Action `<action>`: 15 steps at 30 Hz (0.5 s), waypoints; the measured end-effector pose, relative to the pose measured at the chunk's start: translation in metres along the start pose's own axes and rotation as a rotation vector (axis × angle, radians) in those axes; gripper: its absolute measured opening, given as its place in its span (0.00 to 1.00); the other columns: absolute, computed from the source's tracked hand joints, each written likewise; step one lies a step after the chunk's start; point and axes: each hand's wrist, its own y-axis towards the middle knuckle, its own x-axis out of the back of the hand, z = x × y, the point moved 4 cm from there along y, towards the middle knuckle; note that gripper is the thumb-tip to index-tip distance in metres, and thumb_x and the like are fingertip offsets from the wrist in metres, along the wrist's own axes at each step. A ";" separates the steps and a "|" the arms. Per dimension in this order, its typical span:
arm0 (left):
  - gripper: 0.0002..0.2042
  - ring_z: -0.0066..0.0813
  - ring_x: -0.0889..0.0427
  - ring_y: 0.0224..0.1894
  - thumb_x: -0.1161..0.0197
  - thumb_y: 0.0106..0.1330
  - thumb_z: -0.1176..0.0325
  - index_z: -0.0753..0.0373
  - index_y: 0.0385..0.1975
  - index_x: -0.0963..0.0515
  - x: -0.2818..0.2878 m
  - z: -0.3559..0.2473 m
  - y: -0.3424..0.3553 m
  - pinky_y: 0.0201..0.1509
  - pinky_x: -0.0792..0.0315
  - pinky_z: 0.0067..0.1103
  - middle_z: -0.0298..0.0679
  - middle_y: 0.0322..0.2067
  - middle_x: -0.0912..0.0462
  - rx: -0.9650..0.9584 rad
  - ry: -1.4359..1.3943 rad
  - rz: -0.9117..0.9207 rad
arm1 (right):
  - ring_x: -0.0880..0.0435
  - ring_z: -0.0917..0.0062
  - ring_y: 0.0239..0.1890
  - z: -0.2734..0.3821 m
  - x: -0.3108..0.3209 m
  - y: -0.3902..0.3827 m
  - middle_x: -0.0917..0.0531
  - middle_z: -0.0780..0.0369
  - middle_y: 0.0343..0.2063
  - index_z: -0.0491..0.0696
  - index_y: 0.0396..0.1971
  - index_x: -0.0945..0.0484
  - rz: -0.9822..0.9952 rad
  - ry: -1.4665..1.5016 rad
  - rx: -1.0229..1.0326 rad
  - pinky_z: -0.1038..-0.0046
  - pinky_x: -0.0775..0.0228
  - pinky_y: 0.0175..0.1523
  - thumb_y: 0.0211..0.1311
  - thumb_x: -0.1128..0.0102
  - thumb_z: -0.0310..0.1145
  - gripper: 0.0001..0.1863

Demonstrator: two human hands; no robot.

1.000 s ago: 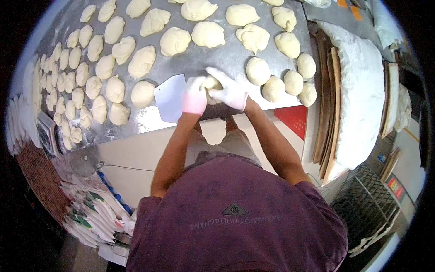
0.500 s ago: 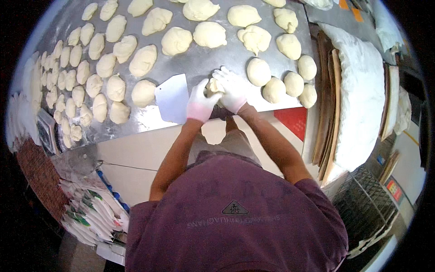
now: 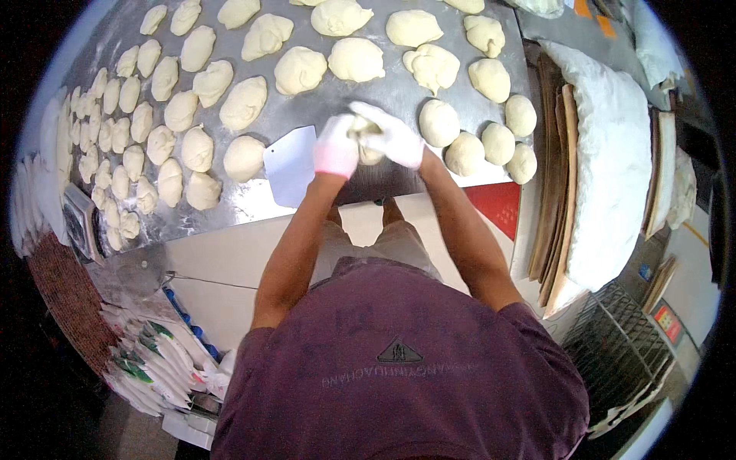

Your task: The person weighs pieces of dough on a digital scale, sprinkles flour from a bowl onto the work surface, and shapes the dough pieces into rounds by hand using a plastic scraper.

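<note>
Both my hands wear white gloves with pink cuffs and meet over one piece of pale dough (image 3: 370, 156) at the near part of the metal table (image 3: 291, 113). My left hand (image 3: 336, 144) is closed around the dough's left side. From the right, my right hand (image 3: 393, 136) presses on its top, fingers curled over it and slightly blurred. Most of the dough is hidden under the gloves; a strip shows between and below them. A flat pale-blue scraper sheet (image 3: 292, 167) lies just left of my left hand. Smooth round dough balls (image 3: 439, 123) sit to the right of my right hand.
Rougher dough lumps (image 3: 243, 103) cover the table's left and far side in rows. A small scale-like device (image 3: 81, 222) stands at the left edge. Right of the table are upright boards (image 3: 563, 184) with a white cloth (image 3: 609, 161), and a wire crate (image 3: 621, 345) below.
My hands have shifted slightly away from the table's near edge. The right hand has turned and folded further over the dough, covering its top.
</note>
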 end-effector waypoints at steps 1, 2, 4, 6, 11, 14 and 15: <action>0.15 0.50 0.23 0.47 0.40 0.59 0.64 0.62 0.44 0.24 0.003 -0.014 -0.011 0.50 0.29 0.33 0.51 0.38 0.20 -0.199 0.155 0.061 | 0.31 0.55 0.61 -0.002 -0.002 -0.005 0.25 0.50 0.55 0.43 0.53 0.27 0.006 -0.001 -0.001 0.62 0.41 0.66 0.51 0.43 0.27 0.25; 0.15 0.42 0.21 0.46 0.39 0.61 0.63 0.62 0.46 0.25 -0.012 0.014 -0.023 0.48 0.28 0.29 0.46 0.42 0.23 -0.459 0.136 -0.049 | 0.31 0.55 0.62 -0.002 -0.002 -0.010 0.25 0.50 0.55 0.43 0.53 0.27 -0.057 -0.459 0.172 0.62 0.41 0.66 0.51 0.43 0.27 0.25; 0.14 0.44 0.22 0.47 0.40 0.61 0.63 0.61 0.45 0.24 -0.011 0.002 -0.026 0.48 0.28 0.30 0.46 0.43 0.23 -0.175 0.064 -0.065 | 0.32 0.55 0.62 -0.008 -0.005 -0.018 0.25 0.52 0.55 0.43 0.53 0.26 -0.242 -0.919 0.374 0.62 0.41 0.66 0.50 0.43 0.27 0.25; 0.11 0.52 0.25 0.48 0.42 0.60 0.68 0.59 0.43 0.23 -0.015 0.011 -0.014 0.50 0.30 0.36 0.50 0.45 0.22 0.146 -0.128 -0.083 | 0.31 0.55 0.62 -0.003 -0.011 -0.011 0.24 0.52 0.55 0.44 0.53 0.26 -0.305 -0.927 0.361 0.62 0.41 0.66 0.50 0.43 0.27 0.25; 0.12 0.46 0.22 0.48 0.45 0.62 0.67 0.61 0.43 0.23 -0.024 0.016 -0.012 0.50 0.28 0.33 0.47 0.48 0.22 -0.064 0.076 -0.011 | 0.32 0.55 0.62 0.012 0.009 -0.014 0.23 0.53 0.53 0.44 0.53 0.27 0.019 -0.170 0.046 0.62 0.40 0.65 0.47 0.41 0.26 0.27; 0.11 0.46 0.22 0.48 0.45 0.62 0.67 0.62 0.42 0.22 -0.032 0.014 -0.035 0.51 0.29 0.32 0.48 0.47 0.22 -0.254 -0.032 -0.015 | 0.31 0.54 0.61 -0.018 0.006 -0.033 0.22 0.50 0.50 0.42 0.54 0.28 -0.174 -0.809 0.389 0.64 0.39 0.65 0.45 0.37 0.29 0.30; 0.11 0.46 0.22 0.47 0.44 0.62 0.67 0.63 0.41 0.22 -0.032 0.017 -0.028 0.51 0.29 0.31 0.49 0.46 0.21 -0.107 -0.088 -0.099 | 0.30 0.53 0.60 -0.016 -0.001 -0.031 0.22 0.49 0.50 0.41 0.54 0.28 -0.282 -0.932 0.426 0.64 0.39 0.65 0.45 0.37 0.30 0.31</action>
